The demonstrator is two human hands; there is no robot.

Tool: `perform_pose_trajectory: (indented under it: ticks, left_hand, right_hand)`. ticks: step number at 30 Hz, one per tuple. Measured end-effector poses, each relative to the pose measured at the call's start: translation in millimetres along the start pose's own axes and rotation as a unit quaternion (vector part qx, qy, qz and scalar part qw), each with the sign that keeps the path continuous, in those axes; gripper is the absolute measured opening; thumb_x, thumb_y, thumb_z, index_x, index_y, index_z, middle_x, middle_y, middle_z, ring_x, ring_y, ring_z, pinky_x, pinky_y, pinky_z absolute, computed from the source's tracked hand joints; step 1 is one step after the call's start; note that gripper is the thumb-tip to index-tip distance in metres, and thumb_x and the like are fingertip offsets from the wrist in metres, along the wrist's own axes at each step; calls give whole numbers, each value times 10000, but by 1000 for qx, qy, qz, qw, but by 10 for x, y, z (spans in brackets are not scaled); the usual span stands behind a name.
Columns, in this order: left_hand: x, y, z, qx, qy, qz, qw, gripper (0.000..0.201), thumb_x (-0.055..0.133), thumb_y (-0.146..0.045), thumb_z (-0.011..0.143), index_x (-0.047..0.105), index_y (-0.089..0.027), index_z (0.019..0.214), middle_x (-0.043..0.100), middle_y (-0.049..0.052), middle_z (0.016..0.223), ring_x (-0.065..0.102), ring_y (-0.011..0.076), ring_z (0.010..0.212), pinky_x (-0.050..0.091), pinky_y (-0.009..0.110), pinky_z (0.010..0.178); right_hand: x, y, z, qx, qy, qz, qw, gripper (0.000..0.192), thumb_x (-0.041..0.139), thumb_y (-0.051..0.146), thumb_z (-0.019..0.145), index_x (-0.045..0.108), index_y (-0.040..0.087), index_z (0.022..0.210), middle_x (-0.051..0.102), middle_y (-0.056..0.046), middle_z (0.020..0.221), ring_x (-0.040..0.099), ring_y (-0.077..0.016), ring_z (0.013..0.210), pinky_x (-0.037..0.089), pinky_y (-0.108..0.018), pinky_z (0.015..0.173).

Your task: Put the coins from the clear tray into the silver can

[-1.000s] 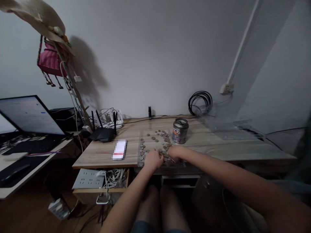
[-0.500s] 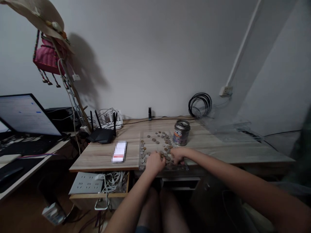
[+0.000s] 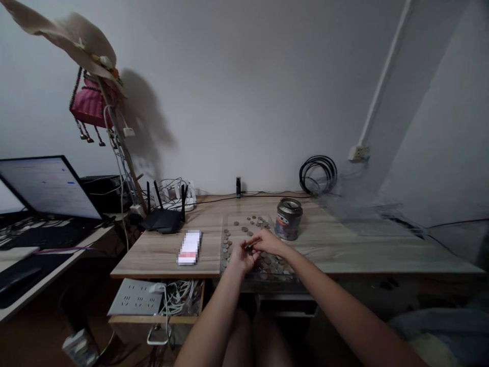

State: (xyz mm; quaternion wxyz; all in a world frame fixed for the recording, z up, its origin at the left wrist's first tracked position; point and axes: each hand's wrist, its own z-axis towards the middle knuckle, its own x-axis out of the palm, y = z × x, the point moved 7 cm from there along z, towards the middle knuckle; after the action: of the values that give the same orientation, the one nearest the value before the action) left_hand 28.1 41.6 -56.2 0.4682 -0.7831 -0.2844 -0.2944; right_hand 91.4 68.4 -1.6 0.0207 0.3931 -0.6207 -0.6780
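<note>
Several loose coins (image 3: 250, 223) lie spread over a clear tray (image 3: 229, 220) on a wooden desk (image 3: 160, 250). My left hand (image 3: 240, 257) and my right hand (image 3: 267, 241) meet just above the tray's near part, fingertips together around something small and dark, probably coins. How many each hand grips is too small to tell. A metal can (image 3: 288, 218) with an open top stands just right of the tray, beyond my right hand.
A black router (image 3: 164, 218) and a white box (image 3: 189, 247) sit on the desk's left part. A coiled black cable (image 3: 318, 174) leans on the wall. A laptop (image 3: 42, 188) stands far left. A power strip (image 3: 135, 297) and cables fill the open drawer.
Both hands have lifted from the coins at the tray's front edge and come together above it, fingertips touching. The camera has tilted slightly.
</note>
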Motion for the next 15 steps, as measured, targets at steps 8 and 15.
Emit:
perform_pose_trajectory:
  ticks: [8,15]
  left_hand:
    - [84,49,-42,-20,2,-47,999,180,406,-111,801,526,-84,933,613,59,732,609,115,674,516,232,684]
    - [91,94,-53,-50,5,4,999,197,403,-178,836,564,-77,891,607,56,637,579,94,547,512,197,577]
  right_hand:
    - [-355,27,-117,-67,-188,-206,958,167,586,265,675,692,136,679,678,-56,685,572,-156,649,405,-249,610]
    - [-283,-69,-139,-74,-136,-196,968,193,601,289,652,676,150,763,656,-34,684,538,-137,614,380,-231,559]
